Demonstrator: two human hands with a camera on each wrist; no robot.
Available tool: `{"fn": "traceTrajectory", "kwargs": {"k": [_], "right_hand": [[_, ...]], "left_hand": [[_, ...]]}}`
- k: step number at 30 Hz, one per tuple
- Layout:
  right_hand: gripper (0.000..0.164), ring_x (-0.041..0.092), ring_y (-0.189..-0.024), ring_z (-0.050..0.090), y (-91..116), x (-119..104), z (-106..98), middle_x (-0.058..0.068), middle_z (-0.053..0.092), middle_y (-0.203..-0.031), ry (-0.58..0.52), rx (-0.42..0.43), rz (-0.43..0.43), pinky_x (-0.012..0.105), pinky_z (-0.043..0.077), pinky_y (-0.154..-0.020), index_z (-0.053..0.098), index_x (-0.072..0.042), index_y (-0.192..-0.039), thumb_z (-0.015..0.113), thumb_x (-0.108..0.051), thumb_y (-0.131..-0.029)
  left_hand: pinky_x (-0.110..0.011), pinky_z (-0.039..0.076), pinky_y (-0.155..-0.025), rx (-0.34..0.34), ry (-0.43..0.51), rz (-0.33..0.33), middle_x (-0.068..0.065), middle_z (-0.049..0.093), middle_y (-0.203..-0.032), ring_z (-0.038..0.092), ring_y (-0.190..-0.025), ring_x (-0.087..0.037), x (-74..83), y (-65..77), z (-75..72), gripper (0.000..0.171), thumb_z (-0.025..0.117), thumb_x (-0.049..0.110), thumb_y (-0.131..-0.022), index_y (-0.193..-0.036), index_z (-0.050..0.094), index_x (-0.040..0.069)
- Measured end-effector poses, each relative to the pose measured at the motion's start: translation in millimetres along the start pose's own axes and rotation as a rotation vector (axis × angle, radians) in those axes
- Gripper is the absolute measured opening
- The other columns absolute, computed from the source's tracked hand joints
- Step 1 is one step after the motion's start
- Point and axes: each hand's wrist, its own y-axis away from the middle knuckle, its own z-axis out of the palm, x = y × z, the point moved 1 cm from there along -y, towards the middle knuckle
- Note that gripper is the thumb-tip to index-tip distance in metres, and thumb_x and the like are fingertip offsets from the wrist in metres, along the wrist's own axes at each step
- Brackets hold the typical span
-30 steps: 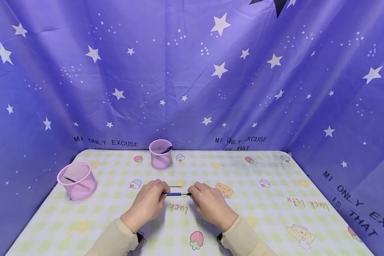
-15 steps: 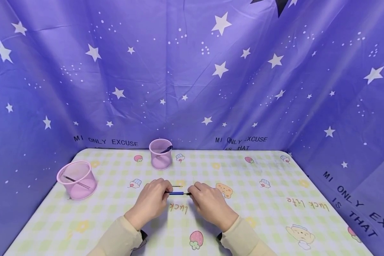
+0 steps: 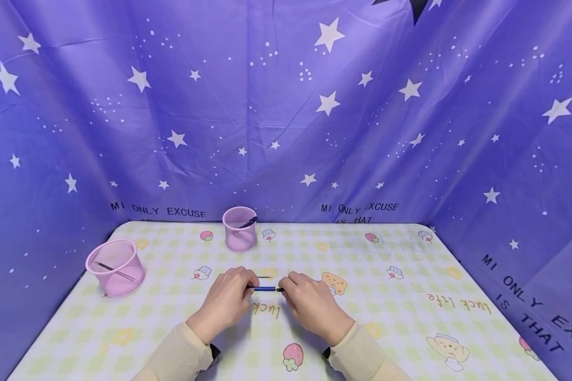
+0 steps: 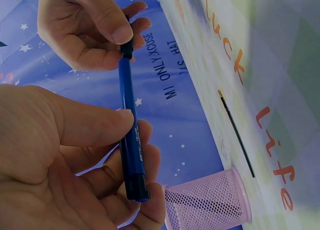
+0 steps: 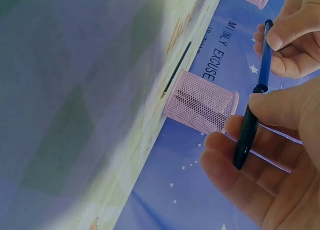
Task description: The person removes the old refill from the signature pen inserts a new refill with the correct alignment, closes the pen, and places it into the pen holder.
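My left hand [image 3: 225, 299] pinches the blue barrel [image 4: 125, 82] of a pen between thumb and fingers. With thumb and fingertips, my right hand [image 3: 311, 300] grips the pen's black front section [image 5: 246, 135]. Barrel and black section are in line, their ends close together between the hands, as both wrist views show. At the barrel's far end is a black end piece [image 4: 135, 186]. Just beyond the hands, a thin dark pen refill [image 4: 235, 127] lies on the tablecloth, partly hidden by my left hand in the head view.
A pink mesh pen cup [image 3: 240, 242] stands at the back with a dark pen [image 3: 250, 223] leaning inside. Another pink mesh cup [image 3: 124, 283] at the left holds a thin dark stick [image 3: 107, 268]. A starry purple curtain [image 3: 286, 132] surrounds the checked tablecloth [image 3: 362, 254].
My left hand has moved slightly right with the blue barrel. The thin rod that showed between barrel and black section is now covered, the gap narrowed. My right hand has stayed nearly still.
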Motion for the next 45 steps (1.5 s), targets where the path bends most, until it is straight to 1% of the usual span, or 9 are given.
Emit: {"fn": "traceTrajectory", "kwargs": {"k": [6, 19, 33, 40, 45], "right_hand": [[0.009, 0.01, -0.066, 0.054, -0.6, -0.5, -0.8, -0.007, 0.052, -0.079, 0.001, 0.003, -0.001, 0.024, 0.042, -0.048, 0.062, -0.017, -0.093, 0.068, -0.016, -0.086], [0.008, 0.009, -0.066, 0.053, -0.4, -0.2, -3.1, -0.007, 0.051, -0.079, -0.011, 0.001, -0.002, 0.023, 0.042, -0.048, 0.062, -0.017, -0.094, 0.066, -0.016, -0.088], [0.01, 0.009, -0.065, 0.051, -1.3, -0.7, -3.4, -0.008, 0.05, -0.077, -0.012, 0.005, -0.002, 0.023, 0.041, -0.048, 0.06, -0.018, -0.091, 0.068, -0.015, -0.086], [0.012, 0.009, -0.065, 0.051, -0.4, -0.4, -3.6, -0.008, 0.049, -0.078, -0.023, 0.003, 0.001, 0.024, 0.042, -0.049, 0.06, -0.017, -0.091, 0.07, -0.014, -0.085], [0.014, 0.009, -0.065, 0.05, 0.4, 0.2, -3.0, -0.008, 0.049, -0.078, -0.017, 0.004, 0.004, 0.023, 0.042, -0.048, 0.059, -0.018, -0.091, 0.071, -0.014, -0.084]], "left_hand": [[-0.036, 0.045, -0.069, 0.005, -0.003, -0.002, 0.005, 0.06, -0.077, 0.058, -0.075, -0.016, -0.5, -0.1, 1.3, 0.018, 0.072, -0.002, -0.075, -0.081, 0.066, 0.015], [-0.037, 0.046, -0.069, -0.008, 0.023, 0.001, 0.004, 0.062, -0.079, 0.058, -0.075, -0.015, 0.7, -0.2, 1.9, 0.018, 0.071, -0.002, -0.077, -0.082, 0.067, 0.014], [-0.036, 0.044, -0.067, -0.018, 0.034, 0.0, 0.004, 0.062, -0.077, 0.058, -0.074, -0.015, 1.1, 0.6, 1.3, 0.018, 0.071, -0.003, -0.076, -0.081, 0.066, 0.014], [-0.035, 0.044, -0.066, -0.01, 0.013, 0.001, 0.006, 0.061, -0.077, 0.058, -0.074, -0.015, 1.3, 0.8, 2.4, 0.018, 0.072, -0.003, -0.076, -0.082, 0.066, 0.014], [-0.037, 0.045, -0.069, -0.02, 0.024, 0.004, 0.004, 0.062, -0.078, 0.059, -0.075, -0.016, 2.0, 0.9, 3.1, 0.019, 0.071, -0.003, -0.076, -0.082, 0.066, 0.014]]}}
